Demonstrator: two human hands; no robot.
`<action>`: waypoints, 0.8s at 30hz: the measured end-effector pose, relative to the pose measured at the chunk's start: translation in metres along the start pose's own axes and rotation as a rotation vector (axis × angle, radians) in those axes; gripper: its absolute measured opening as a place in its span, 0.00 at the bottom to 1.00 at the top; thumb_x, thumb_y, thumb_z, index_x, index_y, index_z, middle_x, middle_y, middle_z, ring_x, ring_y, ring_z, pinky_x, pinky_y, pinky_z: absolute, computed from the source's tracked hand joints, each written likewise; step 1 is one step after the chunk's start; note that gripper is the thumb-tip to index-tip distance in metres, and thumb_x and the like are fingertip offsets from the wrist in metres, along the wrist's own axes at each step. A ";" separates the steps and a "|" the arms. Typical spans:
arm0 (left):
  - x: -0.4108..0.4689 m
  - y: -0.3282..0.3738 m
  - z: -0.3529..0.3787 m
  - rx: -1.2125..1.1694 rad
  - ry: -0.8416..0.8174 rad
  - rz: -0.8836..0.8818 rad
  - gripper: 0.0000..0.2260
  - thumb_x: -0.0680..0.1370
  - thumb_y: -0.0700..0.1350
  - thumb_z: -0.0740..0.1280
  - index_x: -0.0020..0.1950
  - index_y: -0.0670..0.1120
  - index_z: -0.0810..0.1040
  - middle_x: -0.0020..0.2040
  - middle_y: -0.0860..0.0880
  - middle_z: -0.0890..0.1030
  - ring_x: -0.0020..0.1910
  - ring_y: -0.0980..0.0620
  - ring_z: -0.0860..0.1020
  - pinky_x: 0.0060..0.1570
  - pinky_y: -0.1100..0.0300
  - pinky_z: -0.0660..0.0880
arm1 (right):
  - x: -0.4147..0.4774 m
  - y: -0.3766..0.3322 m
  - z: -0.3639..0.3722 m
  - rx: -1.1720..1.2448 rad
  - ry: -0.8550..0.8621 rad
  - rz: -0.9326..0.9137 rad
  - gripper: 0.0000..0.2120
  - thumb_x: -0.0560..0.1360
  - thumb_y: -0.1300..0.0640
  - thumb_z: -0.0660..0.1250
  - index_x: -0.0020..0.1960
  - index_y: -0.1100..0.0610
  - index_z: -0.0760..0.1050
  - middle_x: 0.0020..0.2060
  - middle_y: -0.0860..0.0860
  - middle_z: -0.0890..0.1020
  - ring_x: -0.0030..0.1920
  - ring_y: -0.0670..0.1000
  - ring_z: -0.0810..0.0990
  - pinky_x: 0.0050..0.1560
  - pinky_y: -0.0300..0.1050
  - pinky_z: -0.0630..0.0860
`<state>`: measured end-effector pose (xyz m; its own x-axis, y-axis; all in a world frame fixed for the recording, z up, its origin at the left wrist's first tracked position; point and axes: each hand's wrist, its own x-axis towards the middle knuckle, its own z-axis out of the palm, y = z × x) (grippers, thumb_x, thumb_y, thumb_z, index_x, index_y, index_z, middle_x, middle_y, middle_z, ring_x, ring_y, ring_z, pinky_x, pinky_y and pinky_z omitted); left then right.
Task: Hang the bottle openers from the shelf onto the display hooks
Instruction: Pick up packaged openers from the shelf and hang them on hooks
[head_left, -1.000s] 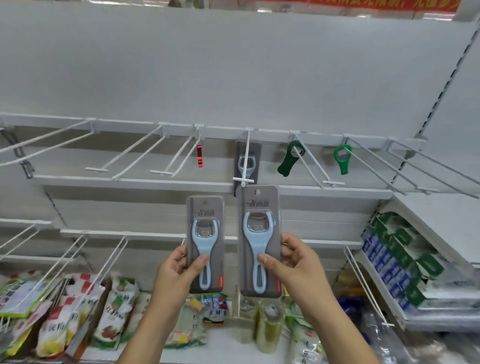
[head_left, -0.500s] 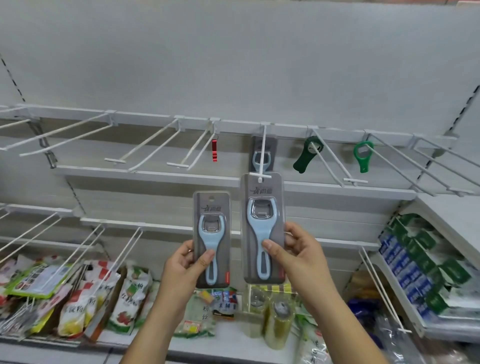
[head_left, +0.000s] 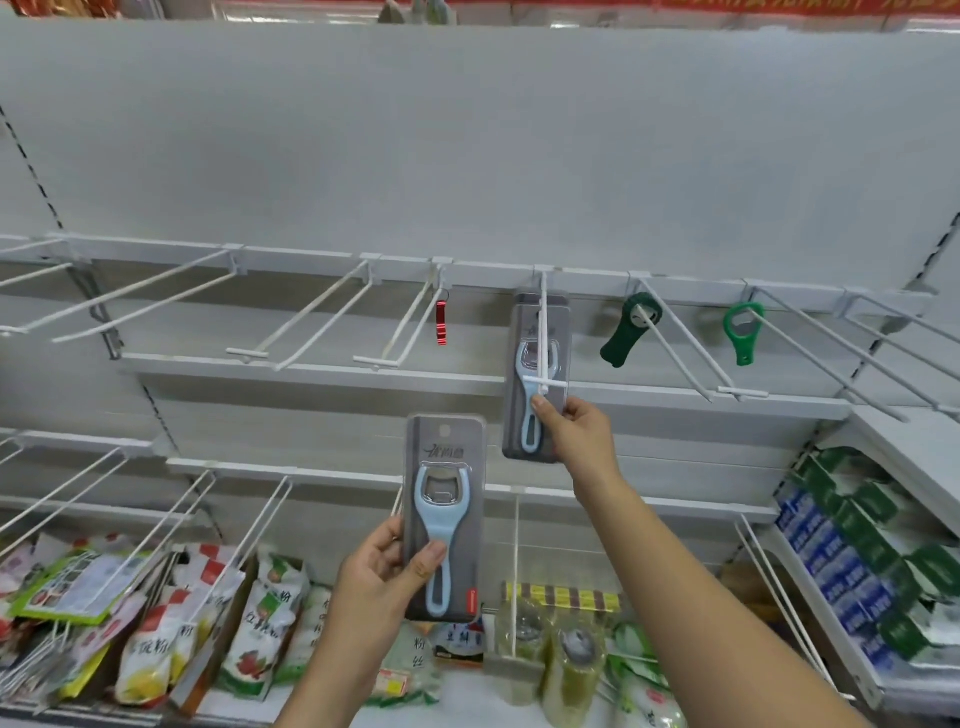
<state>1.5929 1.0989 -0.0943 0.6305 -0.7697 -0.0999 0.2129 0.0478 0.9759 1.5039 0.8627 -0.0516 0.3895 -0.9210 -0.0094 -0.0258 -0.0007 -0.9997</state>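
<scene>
Against the grey back panel (head_left: 467, 156) of a shop bay, your right hand (head_left: 576, 436) pinches the lower edge of a glossy blister-carded blue opener (head_left: 527, 374), which looks threaded onto the thin white wire hook (head_left: 543, 317) at the middle of the rail (head_left: 493, 270). Your left hand (head_left: 384, 577) grips a second flat card (head_left: 444, 499) lower down, not yet hung. Two green plastic openers (head_left: 626, 332) and a slim red one (head_left: 441, 325) already hang from the rail's hooks.
</scene>
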 end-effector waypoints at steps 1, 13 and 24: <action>0.000 0.001 0.000 0.004 -0.011 0.002 0.12 0.73 0.36 0.71 0.56 0.42 0.80 0.48 0.46 0.88 0.46 0.50 0.87 0.39 0.62 0.82 | 0.007 -0.001 0.001 0.005 0.001 -0.001 0.06 0.78 0.54 0.70 0.47 0.57 0.80 0.43 0.53 0.85 0.41 0.48 0.86 0.41 0.41 0.82; -0.004 0.007 0.004 0.002 -0.056 -0.006 0.10 0.75 0.34 0.70 0.56 0.41 0.79 0.47 0.46 0.88 0.45 0.51 0.87 0.39 0.64 0.81 | 0.033 0.021 -0.009 -0.095 0.061 0.105 0.22 0.71 0.39 0.74 0.48 0.58 0.81 0.43 0.53 0.84 0.47 0.55 0.85 0.53 0.51 0.84; -0.024 0.007 0.028 -0.020 -0.099 0.004 0.13 0.74 0.35 0.71 0.58 0.44 0.80 0.50 0.46 0.88 0.48 0.51 0.86 0.41 0.65 0.81 | -0.079 0.053 -0.046 -0.044 0.020 -0.066 0.10 0.75 0.52 0.73 0.55 0.50 0.81 0.50 0.49 0.86 0.55 0.50 0.84 0.57 0.47 0.81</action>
<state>1.5589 1.0999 -0.0799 0.5546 -0.8287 -0.0749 0.2256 0.0631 0.9722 1.4297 0.9171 -0.1024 0.3737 -0.9258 0.0579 -0.0410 -0.0788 -0.9960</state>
